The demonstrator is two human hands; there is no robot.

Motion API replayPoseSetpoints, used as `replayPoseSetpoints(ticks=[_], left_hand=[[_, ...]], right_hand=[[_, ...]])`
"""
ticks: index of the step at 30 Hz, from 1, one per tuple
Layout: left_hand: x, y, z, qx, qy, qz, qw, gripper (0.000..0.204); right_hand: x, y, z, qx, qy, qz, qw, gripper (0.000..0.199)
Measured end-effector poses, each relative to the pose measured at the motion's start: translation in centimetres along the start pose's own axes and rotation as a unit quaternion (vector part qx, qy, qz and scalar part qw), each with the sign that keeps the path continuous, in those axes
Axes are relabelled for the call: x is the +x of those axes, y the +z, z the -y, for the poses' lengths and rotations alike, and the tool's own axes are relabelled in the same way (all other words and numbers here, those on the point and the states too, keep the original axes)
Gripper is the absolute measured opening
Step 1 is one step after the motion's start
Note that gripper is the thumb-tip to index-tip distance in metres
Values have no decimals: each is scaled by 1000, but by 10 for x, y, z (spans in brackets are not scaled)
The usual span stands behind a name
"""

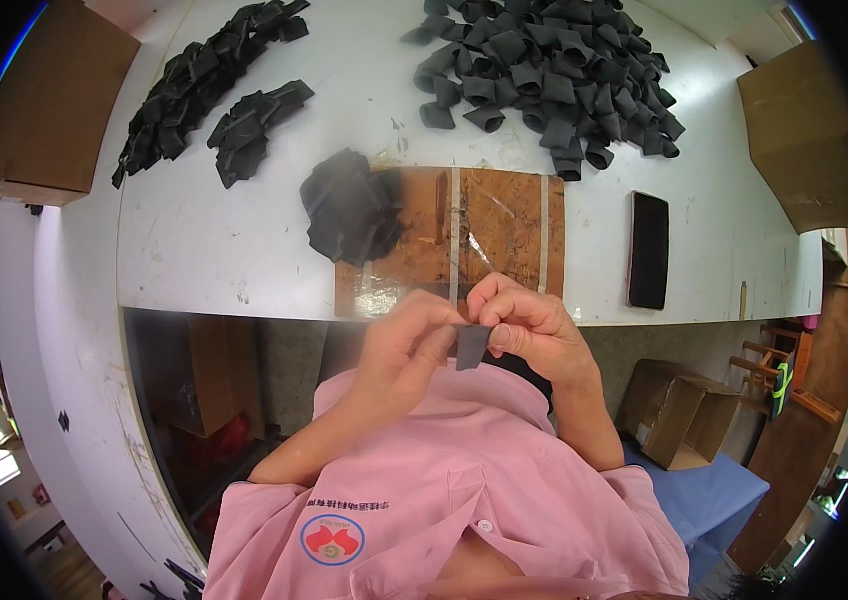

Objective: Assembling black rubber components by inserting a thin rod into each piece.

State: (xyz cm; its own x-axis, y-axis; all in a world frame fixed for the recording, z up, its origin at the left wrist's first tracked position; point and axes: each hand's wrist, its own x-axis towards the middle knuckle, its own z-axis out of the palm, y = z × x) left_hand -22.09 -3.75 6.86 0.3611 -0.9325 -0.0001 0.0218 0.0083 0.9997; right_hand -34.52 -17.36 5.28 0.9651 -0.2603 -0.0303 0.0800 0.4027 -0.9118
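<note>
Close to my body, at the table's front edge, my left hand [406, 345] and my right hand [542, 335] pinch a small dark grey fabric piece [472, 348] between them. Each hand grips one upper side of it with thumb and fingertips, and its lower end hangs free. Just beyond my hands lies a brown wooden board [504, 225] with pale strips across it. A heap of dark grey pieces [349, 208] rests partly on the board's left side. At the far right of the board spreads a large pile of short dark grey fabric tubes [564, 75].
Rows of flattened black pieces [184, 95] and a smaller cluster [252, 130] lie at the far left of the white table [244, 240]. A black phone [649, 250] sits on the right. Cardboard boxes stand left [49, 100], right [809, 135] and below right [679, 412].
</note>
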Motion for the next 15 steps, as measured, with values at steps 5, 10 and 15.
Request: replayPoseSetpoints(ticks=[5, 10, 15], left_hand=[[9, 1, -1, 9, 37, -53, 998, 5], [16, 8, -10, 75, 76, -75, 991, 11], [21, 18, -15, 115, 122, -117, 979, 19]], right_hand=[[9, -1, -2, 83, -19, -4, 996, 13], [11, -4, -7, 28, -73, 2, 997, 13], [7, -5, -10, 234, -24, -10, 972, 15]])
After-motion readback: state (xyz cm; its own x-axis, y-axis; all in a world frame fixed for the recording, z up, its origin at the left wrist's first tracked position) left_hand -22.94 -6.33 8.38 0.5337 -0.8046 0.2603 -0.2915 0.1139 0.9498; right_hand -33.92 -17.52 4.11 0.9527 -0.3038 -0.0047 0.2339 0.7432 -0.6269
